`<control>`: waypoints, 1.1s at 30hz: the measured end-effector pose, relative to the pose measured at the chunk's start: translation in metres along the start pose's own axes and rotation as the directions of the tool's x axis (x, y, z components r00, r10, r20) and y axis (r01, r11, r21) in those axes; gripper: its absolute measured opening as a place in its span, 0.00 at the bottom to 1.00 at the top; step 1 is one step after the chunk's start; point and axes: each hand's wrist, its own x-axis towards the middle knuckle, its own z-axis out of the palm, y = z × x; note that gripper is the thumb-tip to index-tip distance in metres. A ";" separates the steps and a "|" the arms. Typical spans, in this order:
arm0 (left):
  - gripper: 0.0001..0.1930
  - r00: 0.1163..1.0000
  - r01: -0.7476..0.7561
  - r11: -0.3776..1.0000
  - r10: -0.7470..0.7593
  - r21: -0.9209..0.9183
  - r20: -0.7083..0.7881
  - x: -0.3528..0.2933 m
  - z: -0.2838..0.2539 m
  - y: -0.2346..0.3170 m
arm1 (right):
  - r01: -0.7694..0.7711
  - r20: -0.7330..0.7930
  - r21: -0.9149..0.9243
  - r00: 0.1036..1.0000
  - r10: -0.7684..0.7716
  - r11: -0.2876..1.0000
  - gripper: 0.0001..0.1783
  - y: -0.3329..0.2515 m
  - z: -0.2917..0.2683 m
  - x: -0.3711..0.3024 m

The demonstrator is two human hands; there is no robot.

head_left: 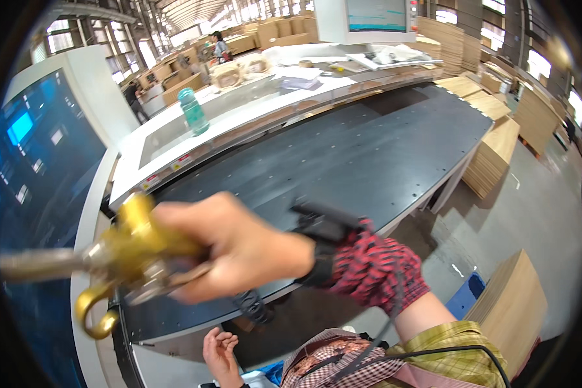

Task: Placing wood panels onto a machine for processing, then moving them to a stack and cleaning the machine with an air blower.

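Observation:
My right hand [239,246] is raised across the front of the view, its fingers wrapped around a gold-coloured air blow gun [136,236]. The gun's long metal nozzle points left, smeared by motion, and a curled hook hangs below its body. A black strap with a dark device [323,223] sits at the right wrist, above a red and black patterned sleeve cover [381,268]. Low in the view, my left hand [221,352] hangs near the table's front edge, fingers loosely bent and apart, holding nothing.
A dark, dotted machine table [343,155] spans the middle. Behind it, a white ledge carries a teal bottle [193,112] and papers [301,81]. A glossy blue panel [52,168] stands left, a monitor [376,16] at the back. Boards [514,310] are stacked right. Two people are far off.

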 end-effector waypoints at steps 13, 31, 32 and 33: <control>0.13 0.996 0.069 0.998 -0.068 -0.010 0.055 0.009 0.001 -0.012 | -0.158 -0.431 -0.139 0.898 0.084 0.978 0.14 -0.012 -0.083 -0.058; 0.15 0.978 0.144 0.987 -0.153 0.071 0.141 -0.003 0.021 -0.020 | -0.300 -0.606 -0.250 0.790 0.092 0.921 0.19 0.001 -0.107 -0.179; 0.15 0.979 0.151 0.986 -0.159 0.071 0.128 -0.003 0.020 -0.022 | -0.322 -0.604 -0.288 0.792 0.090 0.902 0.19 0.001 -0.108 -0.183; 0.15 0.979 0.162 0.984 -0.169 0.068 0.114 -0.004 0.021 -0.023 | -0.330 -0.586 -0.326 0.806 0.085 0.886 0.18 0.001 -0.107 -0.185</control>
